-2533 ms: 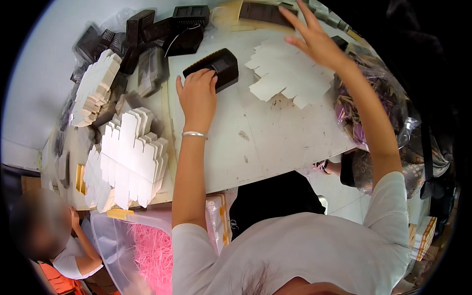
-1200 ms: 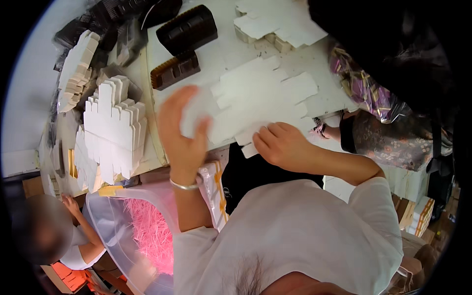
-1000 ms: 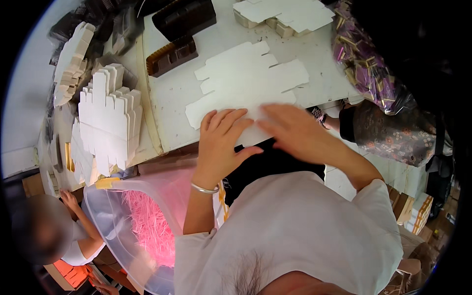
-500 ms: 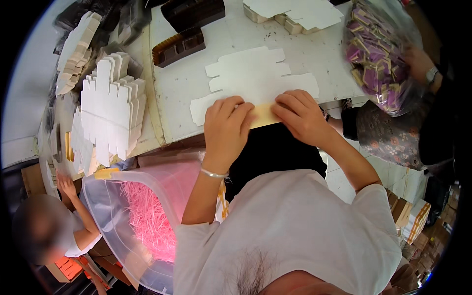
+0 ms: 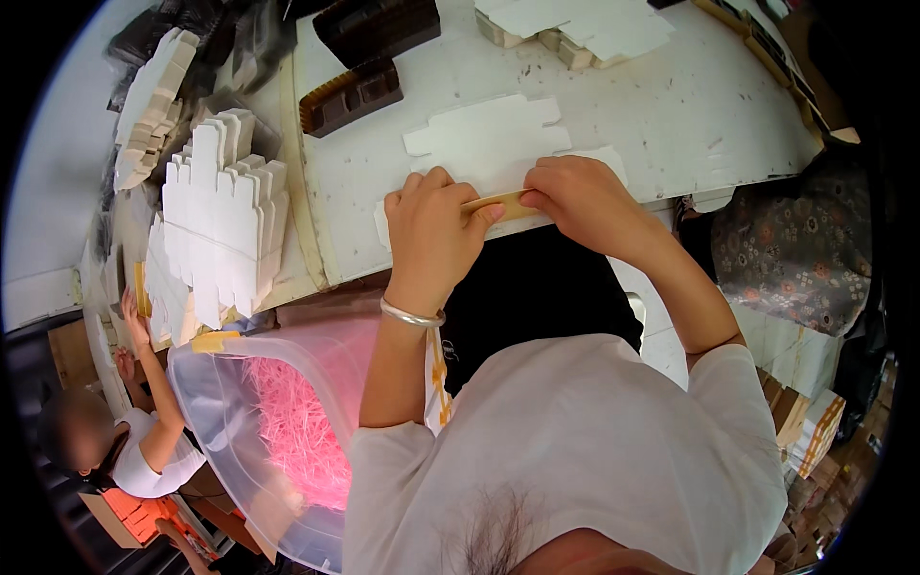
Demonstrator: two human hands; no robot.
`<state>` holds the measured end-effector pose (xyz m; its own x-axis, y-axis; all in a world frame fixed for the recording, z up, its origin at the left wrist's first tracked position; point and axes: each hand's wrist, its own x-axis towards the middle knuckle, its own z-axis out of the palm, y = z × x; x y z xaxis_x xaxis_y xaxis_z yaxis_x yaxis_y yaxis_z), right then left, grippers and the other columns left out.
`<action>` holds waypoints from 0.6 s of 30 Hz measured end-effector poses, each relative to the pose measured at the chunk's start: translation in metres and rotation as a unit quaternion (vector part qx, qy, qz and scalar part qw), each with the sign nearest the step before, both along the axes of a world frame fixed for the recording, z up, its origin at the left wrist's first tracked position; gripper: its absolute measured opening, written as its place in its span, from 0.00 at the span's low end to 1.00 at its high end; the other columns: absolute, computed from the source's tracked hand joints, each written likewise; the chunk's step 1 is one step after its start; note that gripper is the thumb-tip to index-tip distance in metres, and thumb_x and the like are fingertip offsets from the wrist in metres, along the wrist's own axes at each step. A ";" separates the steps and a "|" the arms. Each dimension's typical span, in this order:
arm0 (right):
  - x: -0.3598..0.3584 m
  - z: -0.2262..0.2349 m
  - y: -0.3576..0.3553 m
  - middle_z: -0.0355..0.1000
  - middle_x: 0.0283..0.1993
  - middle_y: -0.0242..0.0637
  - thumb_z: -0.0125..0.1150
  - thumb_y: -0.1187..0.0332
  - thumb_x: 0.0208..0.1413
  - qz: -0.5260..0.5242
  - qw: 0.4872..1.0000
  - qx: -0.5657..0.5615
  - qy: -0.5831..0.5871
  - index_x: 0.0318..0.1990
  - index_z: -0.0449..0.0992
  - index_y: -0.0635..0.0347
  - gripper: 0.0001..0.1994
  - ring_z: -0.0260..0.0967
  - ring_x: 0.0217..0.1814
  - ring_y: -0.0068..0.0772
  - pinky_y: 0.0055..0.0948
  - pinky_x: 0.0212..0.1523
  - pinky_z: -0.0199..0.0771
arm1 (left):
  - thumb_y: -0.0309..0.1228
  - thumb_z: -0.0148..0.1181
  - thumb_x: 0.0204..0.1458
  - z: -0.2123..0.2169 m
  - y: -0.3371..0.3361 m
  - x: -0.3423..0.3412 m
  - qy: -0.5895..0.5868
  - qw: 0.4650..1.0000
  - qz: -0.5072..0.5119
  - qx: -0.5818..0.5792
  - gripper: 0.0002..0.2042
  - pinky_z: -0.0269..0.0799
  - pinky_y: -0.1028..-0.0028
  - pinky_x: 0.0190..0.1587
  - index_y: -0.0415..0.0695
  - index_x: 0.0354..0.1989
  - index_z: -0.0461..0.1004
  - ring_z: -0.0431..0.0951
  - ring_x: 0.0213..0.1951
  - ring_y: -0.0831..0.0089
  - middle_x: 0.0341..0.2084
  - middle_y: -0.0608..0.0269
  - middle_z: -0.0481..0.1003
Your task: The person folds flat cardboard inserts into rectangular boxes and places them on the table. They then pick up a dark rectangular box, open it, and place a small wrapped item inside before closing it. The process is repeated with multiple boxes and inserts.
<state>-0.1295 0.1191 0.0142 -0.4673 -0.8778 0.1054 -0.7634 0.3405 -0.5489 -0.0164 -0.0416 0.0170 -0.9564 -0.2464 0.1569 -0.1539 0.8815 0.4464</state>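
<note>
A flat white cardboard box blank [image 5: 484,144] lies on the table's near edge, its notched side pointing away from me. Along its near side runs a yellow-tan strip [image 5: 513,207], which stands partly folded up. My left hand [image 5: 431,230], with a silver bangle on the wrist, grips the strip's left part with the thumb on its near face. At the other end, my right hand [image 5: 580,201] pinches the strip between bent fingers and thumb. Both palms hide parts of the blank's sides.
Stacked white box blanks [image 5: 220,211] stand on the left, with brown plastic trays [image 5: 355,94] farther back. Below the table edge, a clear tub [image 5: 220,422] holds pink paper shreds [image 5: 297,431]. Another person [image 5: 153,450] works at lower left; a patterned garment [image 5: 795,254] shows at right.
The yellow-tan strip has tilted up and looks narrower between my hands. At right, the clear bag of purple packets and the hand on it have left, exposing a long narrow box. The lower-left person's arm has risen.
</note>
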 end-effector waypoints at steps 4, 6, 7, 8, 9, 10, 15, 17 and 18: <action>0.006 0.007 0.001 0.72 0.27 0.43 0.59 0.72 0.53 -0.042 0.995 -0.041 -0.078 0.47 0.70 0.61 0.14 0.70 0.30 0.45 0.35 0.33 0.69 | 0.45 0.66 0.45 0.013 0.014 0.007 0.102 0.987 0.051 -0.110 0.21 0.61 0.69 0.42 0.43 0.42 0.75 0.68 0.33 0.63 0.24 0.62 0.67; 0.018 0.009 0.006 0.74 0.28 0.48 0.59 0.72 0.54 -0.091 0.973 -0.048 -0.206 0.55 0.63 0.59 0.20 0.73 0.30 0.48 0.37 0.33 0.71 | 0.47 0.66 0.45 0.016 0.021 0.015 0.128 0.988 0.074 -0.038 0.26 0.63 0.70 0.38 0.44 0.49 0.72 0.68 0.31 0.64 0.25 0.61 0.67; 0.028 0.011 0.006 0.74 0.29 0.47 0.57 0.73 0.55 -0.103 0.951 -0.083 -0.281 0.56 0.62 0.59 0.21 0.74 0.31 0.44 0.34 0.35 0.72 | 0.48 0.65 0.46 0.014 0.023 0.025 0.101 0.990 0.079 0.064 0.28 0.65 0.70 0.36 0.44 0.52 0.71 0.69 0.30 0.64 0.26 0.61 0.68; 0.037 0.013 0.002 0.75 0.29 0.46 0.56 0.74 0.56 -0.114 0.921 -0.118 -0.354 0.57 0.61 0.59 0.21 0.75 0.32 0.40 0.32 0.36 0.73 | 0.48 0.65 0.46 0.011 0.023 0.029 0.072 0.980 0.083 0.166 0.30 0.66 0.71 0.34 0.44 0.54 0.69 0.69 0.29 0.64 0.27 0.60 0.68; 0.045 -0.004 -0.002 0.75 0.34 0.45 0.54 0.75 0.58 -0.054 0.891 -0.195 -0.407 0.61 0.58 0.59 0.24 0.75 0.35 0.34 0.29 0.41 0.73 | 0.45 0.62 0.51 0.006 0.024 0.026 0.090 0.976 0.065 0.185 0.24 0.67 0.71 0.28 0.44 0.52 0.70 0.71 0.27 0.64 0.29 0.59 0.70; 0.049 -0.009 -0.008 0.74 0.42 0.46 0.53 0.76 0.58 -0.006 0.839 -0.216 -0.499 0.64 0.54 0.58 0.27 0.73 0.43 0.32 0.28 0.45 0.73 | 0.43 0.61 0.51 0.005 0.022 0.021 0.070 0.984 0.061 0.154 0.23 0.68 0.69 0.29 0.45 0.52 0.69 0.72 0.29 0.62 0.29 0.59 0.70; 0.030 -0.001 0.028 0.64 0.59 0.45 0.54 0.79 0.50 0.027 0.967 -0.222 -0.120 0.57 0.67 0.60 0.24 0.62 0.61 0.47 0.35 0.59 0.63 | 0.24 0.57 0.51 -0.002 -0.009 -0.006 0.073 0.996 0.001 0.052 0.20 0.70 0.64 0.33 0.49 0.54 0.66 0.74 0.31 0.57 0.31 0.57 0.73; 0.014 0.001 0.052 0.64 0.60 0.44 0.63 0.73 0.46 0.072 0.985 -0.108 0.109 0.54 0.70 0.58 0.23 0.60 0.63 0.48 0.42 0.60 0.63 | 0.19 0.57 0.47 0.003 -0.018 -0.017 0.035 0.999 -0.007 0.033 0.23 0.70 0.64 0.34 0.50 0.53 0.65 0.75 0.31 0.57 0.30 0.56 0.74; 0.012 0.001 0.058 0.65 0.58 0.43 0.65 0.72 0.45 0.092 0.979 -0.046 0.178 0.52 0.72 0.58 0.22 0.62 0.62 0.47 0.42 0.59 0.63 | 0.19 0.57 0.47 0.005 -0.021 -0.021 0.033 0.999 -0.024 0.029 0.22 0.70 0.64 0.34 0.50 0.52 0.66 0.75 0.31 0.58 0.30 0.56 0.74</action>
<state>-0.1175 0.1770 0.0152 -0.2220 -0.9228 0.3149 -0.9554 0.1412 -0.2595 -0.0376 -0.0627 0.0220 -0.9552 -0.2118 0.2069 -0.0815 0.8598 0.5041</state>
